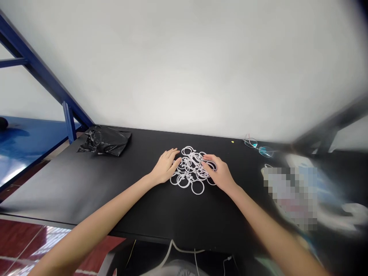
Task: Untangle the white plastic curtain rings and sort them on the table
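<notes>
A loose heap of white plastic rings [197, 187], which look like shower curtain rings with small clasps, lies on the black tabletop [149, 207]. My left hand [166, 165] rests at the heap's left edge, fingers stretched out and thumb against the nearest rings. On the opposite side, my right hand [219, 171] curves over the right edge of the heap, its thumb and fingers apart. Some rings are partly hidden under the right fingers. No ring is visibly lifted in either hand.
A crumpled black plastic bag [107, 141] lies at the back left. Eyeglasses [258, 147] and a tiny yellow bit [232, 142] are at the back right. A blurred, pixelated item [290, 197] is on the right. A blue metal frame [43, 73] slants up at left.
</notes>
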`<state>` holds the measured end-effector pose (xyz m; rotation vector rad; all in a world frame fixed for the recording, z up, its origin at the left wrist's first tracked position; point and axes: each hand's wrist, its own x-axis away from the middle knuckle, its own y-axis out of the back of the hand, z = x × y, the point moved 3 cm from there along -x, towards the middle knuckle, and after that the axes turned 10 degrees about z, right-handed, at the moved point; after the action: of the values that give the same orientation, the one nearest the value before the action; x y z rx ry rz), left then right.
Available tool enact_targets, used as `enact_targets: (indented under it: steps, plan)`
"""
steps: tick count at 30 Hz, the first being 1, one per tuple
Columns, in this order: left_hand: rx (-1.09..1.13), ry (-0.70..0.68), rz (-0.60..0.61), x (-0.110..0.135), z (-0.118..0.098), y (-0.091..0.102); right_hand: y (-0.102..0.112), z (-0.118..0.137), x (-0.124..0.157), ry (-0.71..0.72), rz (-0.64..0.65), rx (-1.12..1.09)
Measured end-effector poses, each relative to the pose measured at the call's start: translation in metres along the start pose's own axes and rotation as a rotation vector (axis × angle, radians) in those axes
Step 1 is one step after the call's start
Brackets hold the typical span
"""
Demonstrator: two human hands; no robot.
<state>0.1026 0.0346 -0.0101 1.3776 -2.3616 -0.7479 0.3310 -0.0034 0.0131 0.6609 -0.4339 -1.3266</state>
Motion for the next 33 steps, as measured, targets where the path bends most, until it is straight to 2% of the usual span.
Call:
enact_targets:
  steps: [4, 8, 12, 16, 18, 21, 25, 28, 30, 33]
  plan:
    - [0.198, -0.02, 0.01, -0.028, -0.007, -0.001, 0.001, -0.003, 0.003, -0.012, -0.05, -0.096]
    - [0.302, -0.101, -0.002, -0.025, -0.005, 0.014, 0.005, -0.007, 0.007, 0.027, -0.16, -0.146]
    - [0.061, -0.13, 0.02, -0.01, 0.0, 0.026, 0.009, -0.012, 0.008, 0.102, -0.273, -0.189]
    - [-0.173, -0.219, 0.057, -0.005, -0.004, 0.02, 0.009, -0.012, 0.011, 0.143, -0.297, -0.192]
    - [-0.227, -0.252, 0.073, -0.004, -0.007, 0.016, 0.008, -0.011, 0.012, 0.159, -0.298, -0.173]
    - [-0.186, -0.261, 0.079, -0.004, -0.01, 0.014, 0.008, -0.011, 0.013, 0.179, -0.313, -0.157]
    - [0.069, -0.216, 0.007, -0.003, -0.015, 0.02, 0.009, -0.008, 0.015, 0.24, -0.355, -0.137]
    - [0.434, -0.098, -0.041, -0.003, -0.017, 0.019, 0.009, 0.0, 0.019, 0.363, -0.397, -0.078]
    - [0.72, 0.015, -0.018, 0.0, -0.02, 0.011, 0.008, 0.009, 0.022, 0.438, -0.387, -0.045]
    - [1.055, 0.149, 0.071, 0.005, -0.029, -0.008, 0.002, 0.023, 0.027, 0.533, -0.303, -0.045]
